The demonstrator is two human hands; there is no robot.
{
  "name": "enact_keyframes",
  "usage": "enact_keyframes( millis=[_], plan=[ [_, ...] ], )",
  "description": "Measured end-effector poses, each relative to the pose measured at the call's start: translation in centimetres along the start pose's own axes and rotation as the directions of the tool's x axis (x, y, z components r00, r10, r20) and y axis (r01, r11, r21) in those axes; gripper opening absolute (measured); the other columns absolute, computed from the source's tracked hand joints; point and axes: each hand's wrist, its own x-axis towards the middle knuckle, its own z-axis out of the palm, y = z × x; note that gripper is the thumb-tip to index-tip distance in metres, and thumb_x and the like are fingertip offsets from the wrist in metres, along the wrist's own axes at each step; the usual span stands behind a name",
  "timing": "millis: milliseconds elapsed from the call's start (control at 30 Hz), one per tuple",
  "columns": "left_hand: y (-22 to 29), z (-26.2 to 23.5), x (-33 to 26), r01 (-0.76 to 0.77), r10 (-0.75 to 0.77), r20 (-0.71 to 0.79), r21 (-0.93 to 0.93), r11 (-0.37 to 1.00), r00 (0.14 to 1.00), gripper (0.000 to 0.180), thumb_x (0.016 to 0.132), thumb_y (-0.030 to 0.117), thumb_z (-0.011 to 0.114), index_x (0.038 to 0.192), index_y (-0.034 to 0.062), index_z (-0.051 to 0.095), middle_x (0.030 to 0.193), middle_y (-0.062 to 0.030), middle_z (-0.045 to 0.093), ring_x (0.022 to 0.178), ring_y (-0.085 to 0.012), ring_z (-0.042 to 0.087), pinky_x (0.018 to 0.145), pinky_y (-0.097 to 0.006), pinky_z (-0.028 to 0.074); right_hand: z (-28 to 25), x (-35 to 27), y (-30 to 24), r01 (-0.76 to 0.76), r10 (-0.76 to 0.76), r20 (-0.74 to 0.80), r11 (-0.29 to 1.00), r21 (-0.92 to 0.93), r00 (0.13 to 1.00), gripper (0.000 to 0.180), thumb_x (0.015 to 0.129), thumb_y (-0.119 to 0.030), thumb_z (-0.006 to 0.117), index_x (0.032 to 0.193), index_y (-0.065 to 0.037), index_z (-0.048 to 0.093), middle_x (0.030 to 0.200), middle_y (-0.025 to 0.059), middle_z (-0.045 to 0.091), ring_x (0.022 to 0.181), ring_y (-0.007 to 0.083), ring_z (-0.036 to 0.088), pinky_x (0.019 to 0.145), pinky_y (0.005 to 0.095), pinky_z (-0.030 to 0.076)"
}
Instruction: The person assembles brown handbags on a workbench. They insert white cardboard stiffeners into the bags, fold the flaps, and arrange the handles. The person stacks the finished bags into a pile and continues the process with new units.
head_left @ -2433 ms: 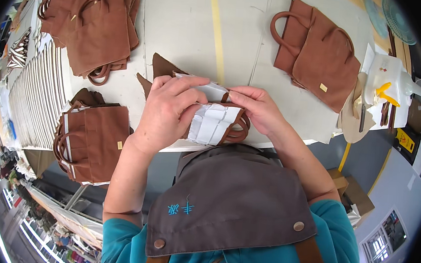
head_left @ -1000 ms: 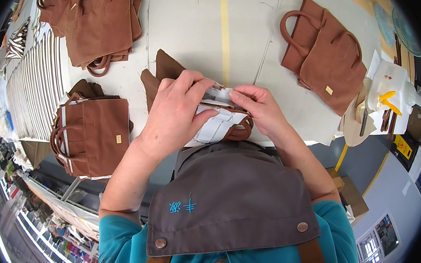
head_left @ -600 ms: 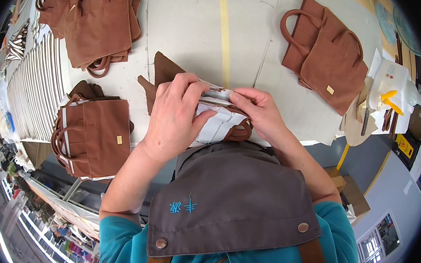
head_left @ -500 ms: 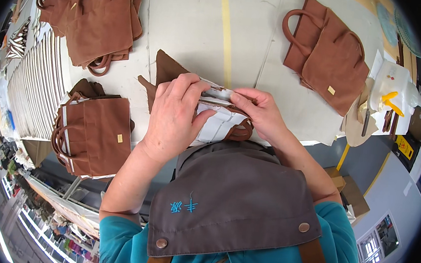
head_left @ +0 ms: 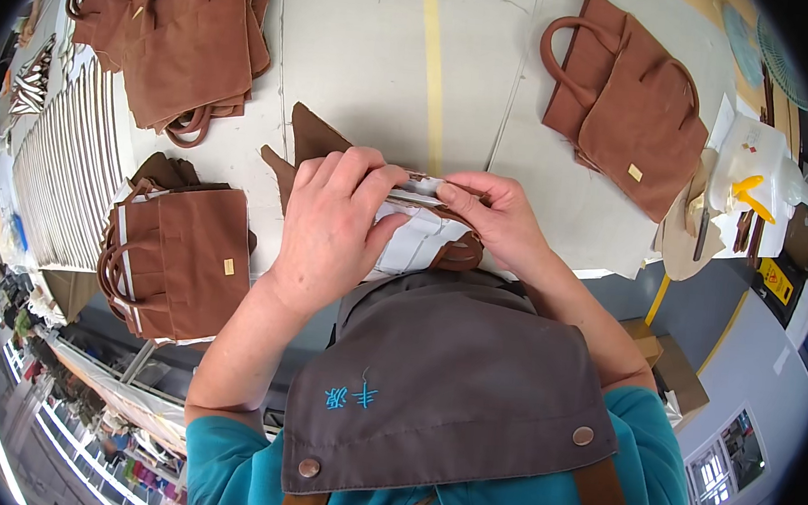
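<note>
A brown handbag piece (head_left: 415,230) with white lining and a handle lies at the table's front edge, close to my apron. My left hand (head_left: 329,218) grips its left part, fingers over the top edge and thumb on the white lining. Opposite it, my right hand (head_left: 491,214) pinches the edge at the right between thumb and fingers. A narrow white opening shows between the two hands. Dark brown fabric flaps (head_left: 316,136) stick out beyond my left fingers. The brown handle (head_left: 461,253) hangs under my right hand. My fingertips are partly hidden.
Stacked brown bag pieces (head_left: 192,46) lie at the far left, and another brown bag (head_left: 180,259) sits near left. More bag panels (head_left: 642,119) lie at the right, beside a yellow-handled tool (head_left: 755,198) and a white plastic container (head_left: 754,152). Striped material (head_left: 65,159) covers the left side.
Both hands keep their grip on the bag piece. My left hand and the fabric flaps have shifted slightly left, and the right hand has moved a little along the edge.
</note>
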Motion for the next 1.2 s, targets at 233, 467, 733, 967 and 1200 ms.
enact_keyframes(
  millis=[233, 467, 733, 967, 1200],
  plan=[
    [0.3, -0.1, 0.5, 0.022, -0.022, 0.011, -0.012, 1.0, 1.0, 0.038, 0.071, 0.013, 0.079, 0.105, 0.0107, 0.062, 0.098, -0.0049, 0.054, 0.092, -0.0248, 0.055, 0.081, -0.038, 0.04, 0.1, -0.1, -0.6, -0.005, 0.007, 0.035, 0.998, -0.057, 0.999, 0.022, 0.096, -0.015, 0.063, 0.109, 0.003, 0.069, 0.094, 0.0032, 0.071, 0.082, 0.0063, 0.063, 0.072, 0.0226, 0.052],
    [0.4, -0.4, 0.3, 0.049, -0.051, 0.063, 0.034, 0.998, 0.997, 0.042, 0.069, 0.016, 0.081, 0.105, 0.0111, 0.062, 0.096, -0.0047, 0.053, 0.091, -0.025, 0.055, 0.079, -0.038, 0.039, 0.2, -0.2, -0.7, -0.007, 0.01, 0.054, 0.998, -0.057, 0.998, 0.022, 0.097, -0.012, 0.062, 0.11, 0.004, 0.069, 0.096, 0.0049, 0.071, 0.086, 0.0079, 0.064, 0.076, 0.0232, 0.053],
    [0.8, -1.1, 0.5, 0.138, -0.148, 0.154, 0.076, 0.988, 0.977, 0.044, 0.063, 0.022, 0.086, 0.102, 0.0134, 0.068, 0.093, -0.0039, 0.051, 0.092, -0.0244, 0.055, 0.079, -0.038, 0.036, 0.6, -0.4, -0.6, 0.041, -0.037, 0.122, 0.998, -0.037, 0.992, 0.021, 0.098, -0.011, 0.06, 0.111, 0.004, 0.068, 0.096, 0.0046, 0.071, 0.087, 0.0078, 0.064, 0.077, 0.024, 0.053],
    [-0.4, -0.8, 0.7, 0.117, -0.107, 0.147, -0.059, 0.991, 0.983, 0.043, 0.064, 0.017, 0.086, 0.104, 0.0137, 0.069, 0.095, -0.0046, 0.05, 0.091, -0.023, 0.053, 0.082, -0.038, 0.035, 0.4, 0.2, 0.0, -0.005, 0.008, 0.022, 0.99, -0.141, 1.0, 0.021, 0.098, -0.013, 0.06, 0.11, 0.003, 0.069, 0.094, 0.0037, 0.071, 0.085, 0.0073, 0.063, 0.075, 0.0236, 0.052],
    [-2.4, 0.2, 1.6, 0.101, -0.093, 0.054, -0.18, 0.978, 0.994, 0.033, 0.071, 0.005, 0.078, 0.102, 0.0112, 0.067, 0.094, -0.0025, 0.056, 0.087, -0.0212, 0.056, 0.082, -0.034, 0.038, -0.4, 1.5, 1.3, -0.069, 0.072, -0.058, 0.996, 0.056, 0.996, 0.022, 0.098, -0.012, 0.059, 0.114, 0.003, 0.065, 0.101, 0.0082, 0.07, 0.092, 0.0118, 0.066, 0.082, 0.0256, 0.054]
  ],
)
